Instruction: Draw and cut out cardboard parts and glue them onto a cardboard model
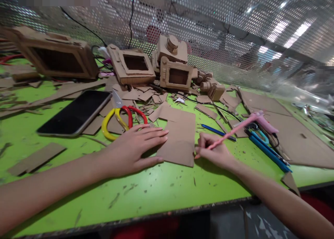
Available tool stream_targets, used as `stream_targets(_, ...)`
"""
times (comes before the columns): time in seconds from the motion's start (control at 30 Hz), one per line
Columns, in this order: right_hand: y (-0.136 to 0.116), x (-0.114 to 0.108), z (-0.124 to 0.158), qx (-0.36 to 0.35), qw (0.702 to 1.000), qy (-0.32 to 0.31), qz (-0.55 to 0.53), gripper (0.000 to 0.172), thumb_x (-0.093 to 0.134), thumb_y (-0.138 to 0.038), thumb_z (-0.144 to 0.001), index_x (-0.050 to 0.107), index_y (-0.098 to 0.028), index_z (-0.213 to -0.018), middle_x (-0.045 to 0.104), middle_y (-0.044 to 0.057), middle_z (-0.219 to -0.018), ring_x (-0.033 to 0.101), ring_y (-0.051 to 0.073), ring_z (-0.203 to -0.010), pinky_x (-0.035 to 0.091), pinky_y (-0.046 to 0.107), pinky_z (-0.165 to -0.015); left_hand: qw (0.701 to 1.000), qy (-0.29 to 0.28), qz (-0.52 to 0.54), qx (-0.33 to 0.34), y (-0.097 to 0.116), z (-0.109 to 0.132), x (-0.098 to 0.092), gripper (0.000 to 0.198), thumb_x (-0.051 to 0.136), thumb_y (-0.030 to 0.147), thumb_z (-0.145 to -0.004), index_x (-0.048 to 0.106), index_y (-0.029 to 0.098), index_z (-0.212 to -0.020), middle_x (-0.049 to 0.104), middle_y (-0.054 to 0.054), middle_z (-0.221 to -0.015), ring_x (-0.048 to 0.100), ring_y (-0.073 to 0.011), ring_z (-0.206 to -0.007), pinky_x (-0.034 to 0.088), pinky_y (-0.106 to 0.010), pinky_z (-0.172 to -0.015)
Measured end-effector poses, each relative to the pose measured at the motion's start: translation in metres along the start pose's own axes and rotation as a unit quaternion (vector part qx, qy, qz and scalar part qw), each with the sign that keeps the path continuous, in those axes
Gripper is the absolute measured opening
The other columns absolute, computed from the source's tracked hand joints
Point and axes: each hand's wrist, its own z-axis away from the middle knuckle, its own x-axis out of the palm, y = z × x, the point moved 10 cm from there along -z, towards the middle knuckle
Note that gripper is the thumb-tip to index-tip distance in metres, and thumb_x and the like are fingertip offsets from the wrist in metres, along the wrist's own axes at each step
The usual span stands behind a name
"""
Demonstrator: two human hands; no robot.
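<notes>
One bright green desk (pixel 146 197) to brace against: press a rectangular piece of thin brown cardboard (pixel 180 141) flat onto it, without letting a corner lift. For steady pencil work at the right border, bear down evenly through the bare left hand (pixel 141 146), laid palm down across the left part of the cardboard piece, with its grip flat, fingers close together, clamped on nothing. Just right of the cardboard piece, rest the heel of the bare right hand (pixel 212 148), with its grip closed around a long, slim pink pencil (pixel 229 133); best to glide from the wrist. Line up the small orange tip (pixel 197 156), just beside the right border; cannot tell whether touching.

For turning or sliding, open room in front of the cardboard piece, down to the desk's dark front edge; stop short of that drop. Far to the right of the piece, a broad, flat sheet of brown cardboard (pixel 310 138). Behind the piece, brown cardboard camera-shaped models (pixel 135 78), so avoid pushing back far. To its left, a flat black phone (pixel 75 112), with metal scissors with yellow and red handles (pixel 117 112) nearer. Right of it, beyond the right hand, a pink gun-shaped tool (pixel 266 124); closer, a slim blue pen-like stick (pixel 216 131), worth setting aside.
</notes>
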Motion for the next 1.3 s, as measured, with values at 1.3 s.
stream_targets(1.3, -0.006, -0.001, -0.045, -0.015, 0.993, 0.11, 0.031, 0.036, 0.068, -0.042, -0.08, 0.043, -0.022, -0.064, 0.054, -0.007, -0.044, 0.059, 0.011, -0.046, 0.051, 0.024, -0.049, 1.0, -0.025, -0.016, 0.008, 0.0, -0.001, 0.004, 0.057, 0.03, 0.058, -0.096, 0.046, 0.027, -0.142, 0.05, -0.002, -0.144, 0.045, -0.0219, -0.135, 0.022, -0.037, -0.115)
